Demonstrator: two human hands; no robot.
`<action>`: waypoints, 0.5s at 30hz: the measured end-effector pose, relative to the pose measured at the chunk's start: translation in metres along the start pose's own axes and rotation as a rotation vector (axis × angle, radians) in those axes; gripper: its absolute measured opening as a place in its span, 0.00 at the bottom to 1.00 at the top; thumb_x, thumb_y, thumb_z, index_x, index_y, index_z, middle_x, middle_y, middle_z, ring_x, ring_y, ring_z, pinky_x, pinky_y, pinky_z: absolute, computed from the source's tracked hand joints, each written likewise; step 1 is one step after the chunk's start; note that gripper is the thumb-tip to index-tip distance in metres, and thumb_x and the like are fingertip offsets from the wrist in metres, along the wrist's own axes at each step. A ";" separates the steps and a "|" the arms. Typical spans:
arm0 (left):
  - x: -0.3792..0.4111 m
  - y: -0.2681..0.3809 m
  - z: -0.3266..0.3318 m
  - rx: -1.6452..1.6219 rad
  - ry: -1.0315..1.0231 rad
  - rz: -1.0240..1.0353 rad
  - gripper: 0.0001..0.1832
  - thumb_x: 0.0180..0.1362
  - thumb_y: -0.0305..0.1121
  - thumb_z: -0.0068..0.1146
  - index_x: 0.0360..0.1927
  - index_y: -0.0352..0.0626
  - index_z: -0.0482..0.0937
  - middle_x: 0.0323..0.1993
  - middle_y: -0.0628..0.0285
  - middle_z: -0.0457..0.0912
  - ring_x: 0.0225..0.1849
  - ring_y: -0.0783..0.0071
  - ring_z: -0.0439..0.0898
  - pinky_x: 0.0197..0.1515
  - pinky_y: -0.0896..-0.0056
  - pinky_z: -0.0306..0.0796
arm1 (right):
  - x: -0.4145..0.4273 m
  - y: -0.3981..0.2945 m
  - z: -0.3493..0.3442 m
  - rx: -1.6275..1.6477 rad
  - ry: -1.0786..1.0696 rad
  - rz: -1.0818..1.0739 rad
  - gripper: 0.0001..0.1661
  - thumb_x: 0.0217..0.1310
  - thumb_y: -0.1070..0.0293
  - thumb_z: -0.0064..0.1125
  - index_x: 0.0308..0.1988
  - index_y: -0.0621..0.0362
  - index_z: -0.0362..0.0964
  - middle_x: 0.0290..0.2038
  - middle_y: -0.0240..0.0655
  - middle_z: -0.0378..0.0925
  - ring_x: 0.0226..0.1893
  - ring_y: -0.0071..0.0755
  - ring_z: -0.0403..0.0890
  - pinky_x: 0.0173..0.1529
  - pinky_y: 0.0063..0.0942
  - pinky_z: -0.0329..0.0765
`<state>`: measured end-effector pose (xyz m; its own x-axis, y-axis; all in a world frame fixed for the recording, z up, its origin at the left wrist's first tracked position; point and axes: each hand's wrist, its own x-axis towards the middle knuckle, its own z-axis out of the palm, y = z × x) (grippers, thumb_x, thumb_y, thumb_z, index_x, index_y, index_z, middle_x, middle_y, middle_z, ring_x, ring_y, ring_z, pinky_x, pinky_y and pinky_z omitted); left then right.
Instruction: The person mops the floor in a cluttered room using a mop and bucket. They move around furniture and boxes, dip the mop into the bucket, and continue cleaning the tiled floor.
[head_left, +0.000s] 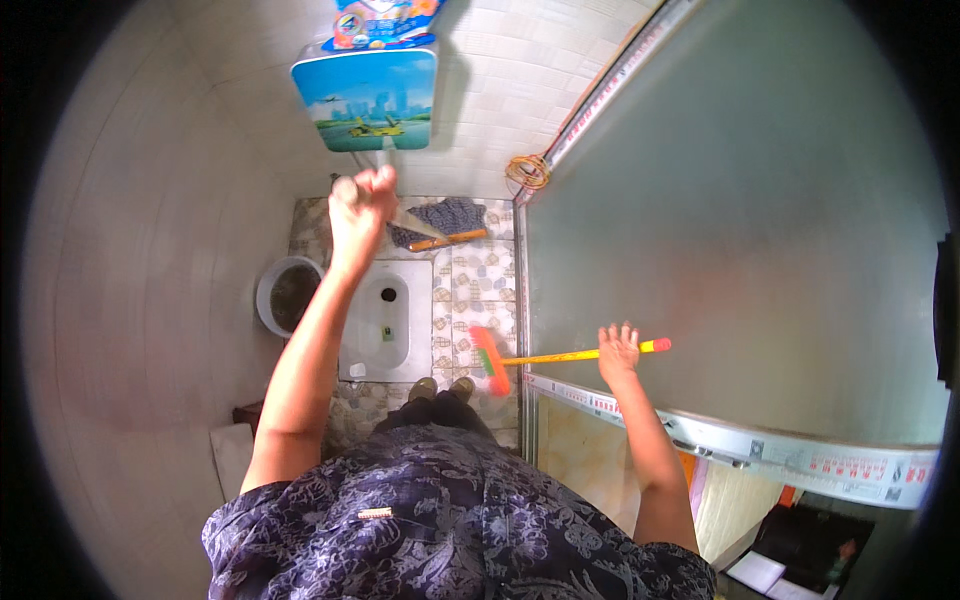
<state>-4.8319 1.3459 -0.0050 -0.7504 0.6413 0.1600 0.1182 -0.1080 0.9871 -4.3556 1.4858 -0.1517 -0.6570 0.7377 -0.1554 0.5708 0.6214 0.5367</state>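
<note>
My left hand (364, 206), raised at the upper middle, is closed round the handle end of a mop; its wooden crossbar (448, 240) rests on a dark patterned cloth (450, 216) on the floor. My right hand (619, 351) grips the yellow handle (559, 357) of a brush near its red end. That brush's orange and green bristle head (490, 361) hangs over the floor tiles, left of the glass door. Between the hands lies a white squat toilet (421, 330) set in the floor, with a small greenish item (388, 333) in its basin.
A white bucket (262, 296) of murky liquid stands left of the toilet. A cistern (367, 97) with a city picture hangs on the wall, a colourful packet (386, 22) on top. A frosted glass door (735, 247) borders the right; coiled wire (528, 172) hangs by its frame.
</note>
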 end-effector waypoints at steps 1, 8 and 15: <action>0.010 0.002 -0.006 -0.016 0.051 0.071 0.16 0.61 0.35 0.52 0.19 0.41 0.69 0.15 0.70 0.66 0.19 0.81 0.65 0.23 0.76 0.59 | 0.001 0.005 0.015 -0.091 -0.128 -0.047 0.16 0.61 0.67 0.41 0.46 0.50 0.74 0.48 0.33 0.74 0.56 0.40 0.65 0.60 0.43 0.56; 0.052 -0.004 -0.059 -0.256 0.208 0.110 0.18 0.61 0.41 0.56 0.20 0.46 0.66 0.16 0.72 0.59 0.21 0.80 0.61 0.32 0.71 0.64 | 0.020 -0.005 0.040 0.003 -0.580 -0.164 0.16 0.61 0.67 0.44 0.40 0.52 0.80 0.42 0.36 0.80 0.53 0.40 0.74 0.56 0.45 0.65; 0.067 -0.016 -0.069 -0.284 0.275 0.157 0.19 0.60 0.41 0.57 0.19 0.47 0.64 0.18 0.73 0.58 0.21 0.80 0.58 0.32 0.72 0.63 | 0.059 0.005 -0.063 0.208 -0.685 -0.183 0.14 0.58 0.68 0.47 0.40 0.54 0.79 0.42 0.40 0.81 0.46 0.44 0.80 0.51 0.40 0.72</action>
<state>-4.9289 1.3384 -0.0102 -0.8874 0.3783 0.2633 0.0900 -0.4181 0.9040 -4.4224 1.5154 -0.1056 -0.3348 0.5744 -0.7470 0.6077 0.7375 0.2947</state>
